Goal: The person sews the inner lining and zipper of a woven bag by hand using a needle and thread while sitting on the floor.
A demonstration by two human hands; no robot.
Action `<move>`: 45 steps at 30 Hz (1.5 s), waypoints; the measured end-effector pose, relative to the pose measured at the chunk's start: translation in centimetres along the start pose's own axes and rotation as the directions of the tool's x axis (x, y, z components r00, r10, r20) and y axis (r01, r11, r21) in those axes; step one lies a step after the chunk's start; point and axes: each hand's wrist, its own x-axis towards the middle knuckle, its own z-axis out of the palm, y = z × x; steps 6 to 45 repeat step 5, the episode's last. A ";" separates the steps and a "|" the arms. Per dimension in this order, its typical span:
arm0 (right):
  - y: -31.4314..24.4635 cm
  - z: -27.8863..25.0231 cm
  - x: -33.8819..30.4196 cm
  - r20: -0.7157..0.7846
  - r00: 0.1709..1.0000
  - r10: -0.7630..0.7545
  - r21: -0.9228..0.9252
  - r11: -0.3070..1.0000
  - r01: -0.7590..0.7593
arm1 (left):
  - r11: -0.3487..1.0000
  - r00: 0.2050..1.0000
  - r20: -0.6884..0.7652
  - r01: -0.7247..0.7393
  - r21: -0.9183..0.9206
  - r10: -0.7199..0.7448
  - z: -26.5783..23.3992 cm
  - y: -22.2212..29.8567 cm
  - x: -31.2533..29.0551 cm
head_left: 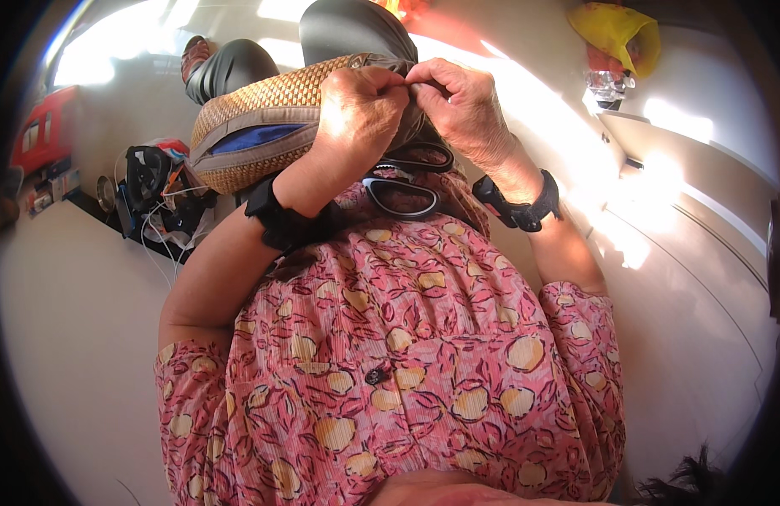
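Observation:
A tan woven bag (272,91) with grey-brown fabric trim lies across my lap, and blue lining (263,138) shows through its long opening. My left hand (362,105) is closed at the bag's right end, its fingers gripping the grey-brown fabric. Fingertip to fingertip with it, my right hand (459,105) is closed in a pinch; whatever sits between its thumb and finger is too small to make out. Just below the hands, a pair of scissors (402,199) rests on my lap with its dark looped handles toward me. Its blades are hidden.
On the left, a dark holder (158,181) carries mixed items and white cables, with a red plastic object (45,131) farther out. A yellow plastic bag (619,35) is at the far right, above a pale furniture panel (685,156). Bright sunlight patches cross the floor.

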 end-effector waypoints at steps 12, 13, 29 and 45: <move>0.4 -0.2 0.1 0.022 1.000 0.020 0.033 0.999 -0.021 | 0.969 0.976 0.094 0.208 -0.134 -0.196 -0.5 0.7 0.4; 0.4 -0.2 0.1 0.022 1.000 0.020 0.033 0.999 -0.021 | 0.969 0.976 0.094 0.208 -0.134 -0.196 -0.5 0.7 0.4; 0.4 -0.2 0.1 0.022 1.000 0.020 0.033 0.999 -0.021 | 0.969 0.976 0.094 0.208 -0.134 -0.196 -0.5 0.7 0.4; 0.4 -0.2 0.1 0.022 1.000 0.020 0.033 0.999 -0.021 | 0.969 0.976 0.094 0.208 -0.134 -0.196 -0.5 0.7 0.4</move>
